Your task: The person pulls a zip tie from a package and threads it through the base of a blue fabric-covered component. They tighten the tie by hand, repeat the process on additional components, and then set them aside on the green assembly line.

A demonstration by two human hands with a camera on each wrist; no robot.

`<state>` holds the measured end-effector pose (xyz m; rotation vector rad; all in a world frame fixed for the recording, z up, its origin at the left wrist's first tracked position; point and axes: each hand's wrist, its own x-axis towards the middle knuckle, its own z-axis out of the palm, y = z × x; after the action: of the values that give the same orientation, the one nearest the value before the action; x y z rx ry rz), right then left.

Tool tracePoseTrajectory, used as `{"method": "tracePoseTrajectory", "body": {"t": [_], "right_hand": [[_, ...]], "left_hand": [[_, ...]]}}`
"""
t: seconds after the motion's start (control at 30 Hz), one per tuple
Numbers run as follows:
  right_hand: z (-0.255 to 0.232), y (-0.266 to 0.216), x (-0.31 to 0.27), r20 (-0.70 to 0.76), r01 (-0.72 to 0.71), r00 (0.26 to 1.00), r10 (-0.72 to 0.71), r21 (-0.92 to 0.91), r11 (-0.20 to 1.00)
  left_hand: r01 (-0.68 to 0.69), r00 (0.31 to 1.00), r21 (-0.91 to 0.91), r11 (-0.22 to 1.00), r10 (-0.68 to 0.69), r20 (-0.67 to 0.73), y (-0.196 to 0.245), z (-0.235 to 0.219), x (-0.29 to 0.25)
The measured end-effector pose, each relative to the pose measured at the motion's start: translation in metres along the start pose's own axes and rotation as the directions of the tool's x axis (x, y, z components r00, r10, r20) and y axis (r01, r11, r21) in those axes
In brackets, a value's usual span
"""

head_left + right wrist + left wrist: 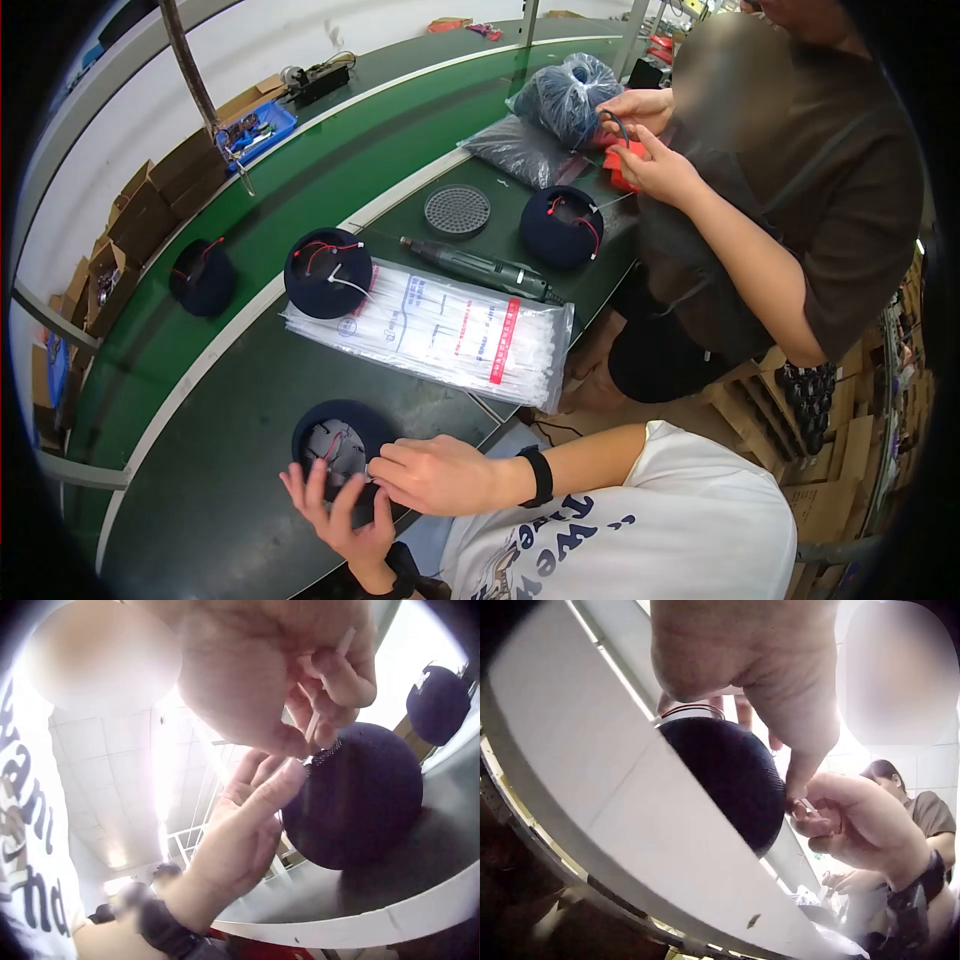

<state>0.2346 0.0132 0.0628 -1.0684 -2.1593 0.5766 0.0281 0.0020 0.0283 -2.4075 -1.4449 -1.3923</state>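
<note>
A dark blue, round fabric-covered housing [340,412] sits near the front edge of the table, its open side showing a grey interior with red wires. My right hand [435,478] pinches a thin white cable tie [347,640] at the housing's rim. Against that same rim, my left hand [350,525] rests its thumb, close to the right fingertips, while its other fingers spread over the opening. In the right wrist view the left thumb [285,784] lies right where the tie meets a mesh-like edge.
A clear bag of white cable ties [450,325] lies beyond, another housing [325,290] on its corner. Near it are a dark green electric screwdriver [480,265] and a round perforated disc [457,210]. Further housings stand around. Opposite, another person [760,170] handles a dark loop.
</note>
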Motion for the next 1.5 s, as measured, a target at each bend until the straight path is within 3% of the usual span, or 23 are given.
{"method": "tracePoseTrajectory", "body": {"t": [0.03,0.07,0.17,0.63,0.73,0.8,0.83,0.9,0.97,1.0,1.07,1.1,1.2,1.5], "right_hand": [[0.001,0.001,0.001,-0.012,0.018,1.000,-0.018,-0.015,1.000],[0.002,0.003,0.003,-0.033,0.039,0.999,-0.040,-0.006,0.999],[0.003,0.010,0.004,-0.069,0.087,0.994,-0.086,0.010,0.996],[0.013,0.023,0.003,-0.120,0.168,0.980,-0.160,0.067,0.983],[0.004,0.018,0.004,-0.031,0.102,0.994,-0.100,0.073,0.992],[-0.020,0.013,0.013,-0.088,0.081,0.994,-0.069,0.149,0.986],[-0.033,0.015,0.020,-0.114,0.072,0.992,-0.051,0.187,0.980],[-0.054,0.025,0.037,0.014,-0.061,0.998,0.060,0.397,0.916],[-0.059,0.046,0.059,0.176,-0.183,0.978,0.109,0.485,0.855],[-0.045,0.054,0.065,0.132,-0.127,0.989,0.069,0.497,0.858],[-0.011,0.071,0.077,0.039,-0.015,0.999,-0.006,0.511,0.859],[0.001,0.071,0.081,0.074,-0.007,0.996,-0.042,0.570,0.822],[0.021,0.061,0.080,0.122,-0.069,0.993,0.007,0.508,0.859],[0.025,0.061,0.071,-0.029,0.022,1.000,-0.008,0.534,0.845]], "left_hand": [[-0.047,0.996,0.044,0.998,0.043,0.076,-0.001,-0.004,0.001],[0.032,0.999,-0.043,0.999,-0.030,0.044,0.002,-0.001,0.001],[0.072,0.995,-0.073,0.995,-0.066,0.078,0.004,-0.004,0.002],[0.086,0.994,-0.076,0.993,-0.080,0.069,-0.001,-0.001,-0.003],[0.108,0.994,-0.101,0.989,-0.109,-0.006,0.002,-0.003,0.000],[0.123,0.988,-0.116,0.986,-0.132,-0.076,-0.005,-0.004,-0.001],[0.223,0.969,-0.106,0.969,-0.232,-0.084,-0.002,-0.004,0.003],[0.396,0.904,-0.261,0.881,-0.423,-0.056,0.002,0.003,0.016],[0.429,0.901,-0.268,0.863,-0.431,0.053,-0.001,0.004,0.022],[0.445,0.895,-0.271,0.854,-0.432,0.110,-0.002,0.005,0.023],[0.435,0.900,-0.277,0.857,-0.423,0.105,-0.005,0.009,0.024],[0.429,0.903,-0.280,0.859,-0.418,0.101,-0.007,0.013,0.024],[0.388,0.920,-0.319,0.865,-0.387,0.068,-0.015,0.021,0.019],[0.322,0.945,-0.284,0.903,-0.325,0.038,-0.010,0.023,0.027]]}}
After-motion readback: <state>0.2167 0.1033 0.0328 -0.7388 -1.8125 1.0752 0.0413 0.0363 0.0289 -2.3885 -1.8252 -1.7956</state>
